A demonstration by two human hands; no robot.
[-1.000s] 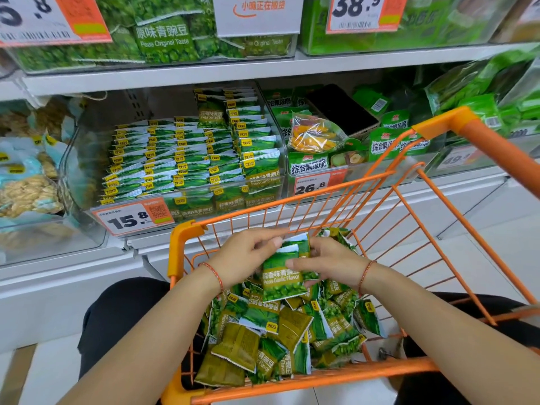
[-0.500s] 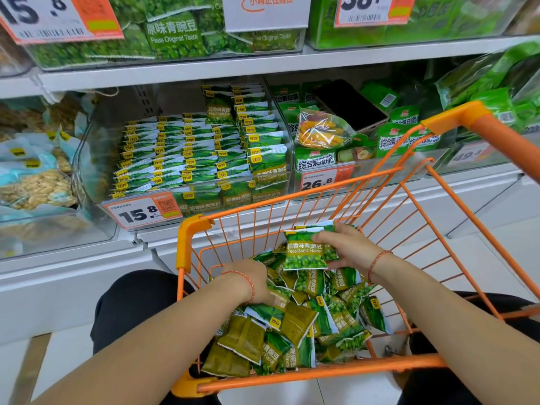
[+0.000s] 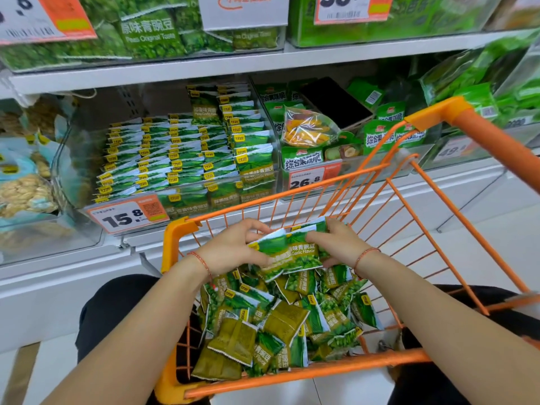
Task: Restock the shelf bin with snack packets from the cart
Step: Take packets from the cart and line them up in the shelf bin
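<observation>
An orange wire cart (image 3: 315, 372) holds a heap of green garlic-pea snack packets (image 3: 280, 320). Above the heap, my left hand (image 3: 233, 247) and my right hand (image 3: 339, 244) hold a small stack of these packets (image 3: 292, 252) between them, the left gripping its left end and the right gripping its right end. Behind the cart on the lower shelf stands the clear shelf bin (image 3: 187, 159), filled with rows of the same packets and marked by a 15.8 price tag (image 3: 128, 214).
A neighbouring bin (image 3: 327, 147) at the right holds mixed fruit-chip bags with a 26.8 tag. Bagged snacks (image 3: 23, 182) lie in a bin at the left. The upper shelf (image 3: 204, 65) carries green pea bags. My dark-clothed knees flank the cart.
My left hand came up from the heap and joined the right on the packet stack. The stack now lies flatter, held at both ends. The view moved closer to the shelf.
</observation>
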